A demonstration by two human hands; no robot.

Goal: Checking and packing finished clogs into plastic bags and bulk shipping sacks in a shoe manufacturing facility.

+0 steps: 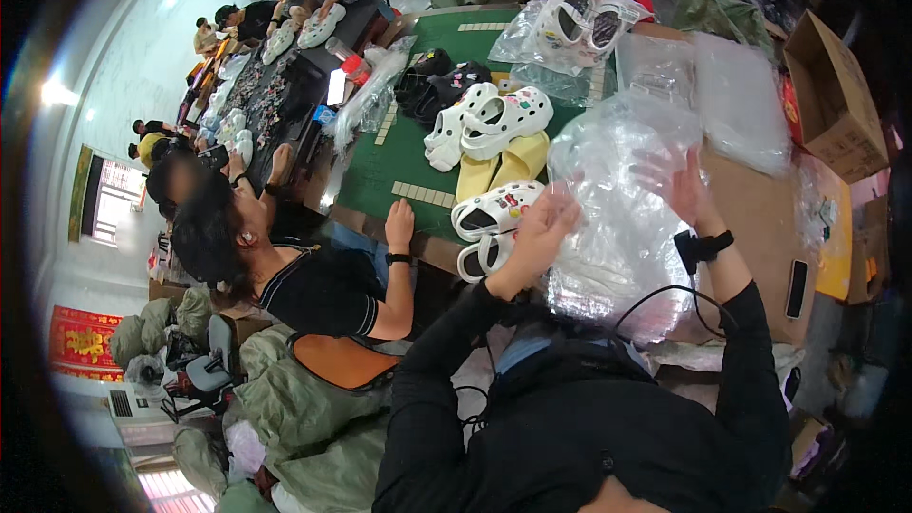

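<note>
A large heap of clear plastic bags (622, 256) lies in front of me at the table's near edge. My left hand (540, 233) is at the left side of the heap, its fingers bent together on the edge of a clear bag. My right hand (673, 188) is over the right side with fingers spread, some showing hazily through the film. Just left of the bags lie white clogs with colourful charms (494, 211), close to my left hand. Beyond them are yellow clogs (503, 166), a white pair (503, 122) and black clogs (442, 85).
The table has a green top (366, 176) with rows of pale tiles. Across it, a person in red holds bagged clogs (579, 24). A person in black (323, 290) sits at my left. Flat clear bags (741, 100), a phone (796, 289) and a cardboard box (836, 95) are right.
</note>
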